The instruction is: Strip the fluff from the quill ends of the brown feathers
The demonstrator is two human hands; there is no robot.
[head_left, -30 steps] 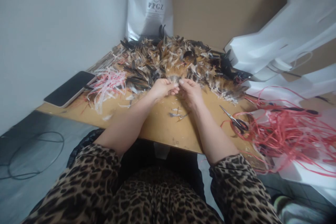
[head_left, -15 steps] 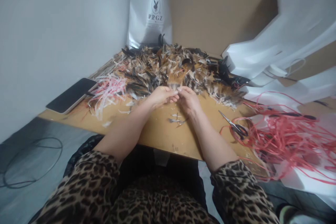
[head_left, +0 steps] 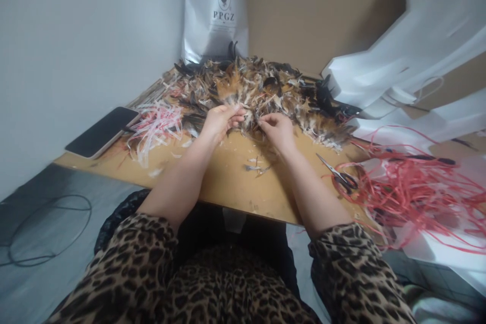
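My left hand (head_left: 220,122) pinches a small bunch of orange-brown feathers (head_left: 230,87) by its base, with the tips fanned upward. To its right, my right hand (head_left: 280,130) has thumb and finger closed on what looks like a dark feather at the front edge of the pile; the fingertips partly hide it. The large feather pile (head_left: 284,95), brown, black and cream, spreads behind both hands. A few loose feather scraps (head_left: 257,167) lie on the wooden table (head_left: 231,187) between my forearms.
Scissors (head_left: 343,178) lie right of my right forearm, beside tangled red plastic string (head_left: 421,197). A phone (head_left: 102,132) and pink-and-white strips (head_left: 157,126) sit at the left. A silver bag (head_left: 216,35) stands behind the pile, white sheeting (head_left: 410,55) at the right.
My hands were together at the feather bunch and have now come apart. The left moved slightly left and up with the bunch; the right moved right, to the pile's edge.
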